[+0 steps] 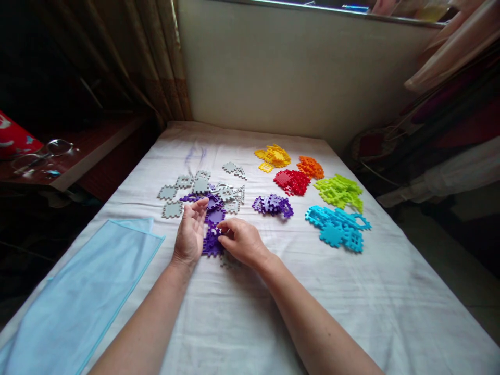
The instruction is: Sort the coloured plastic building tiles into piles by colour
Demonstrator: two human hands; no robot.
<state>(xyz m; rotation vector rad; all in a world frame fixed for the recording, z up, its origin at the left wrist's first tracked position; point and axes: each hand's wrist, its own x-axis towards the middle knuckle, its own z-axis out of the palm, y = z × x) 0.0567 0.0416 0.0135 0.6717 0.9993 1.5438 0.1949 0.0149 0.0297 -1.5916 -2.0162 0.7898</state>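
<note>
Purple interlocking tile pieces [215,217] lie in front of me between my two hands, with several grey pieces around their far end. My left hand [190,232] rests on its edge along their left side, fingers stretched out and holding nothing. On the other side, my right hand [244,240] pinches a purple interlocking tile [213,240] at the near end between thumb and forefinger. Part of that tile is hidden behind the fingertips. Close to my left hand's far side are grey interlocking tiles [201,182]. A separate purple pile [272,204] lies right of my right hand.
Sorted piles sit at the right: yellow [275,155], orange [311,167], red [292,182], lime green [339,191] and blue [338,227]. A folded light-blue cloth [86,291] lies at the left edge. Eyeglasses [47,153] rest on a wooden side table [97,140].
</note>
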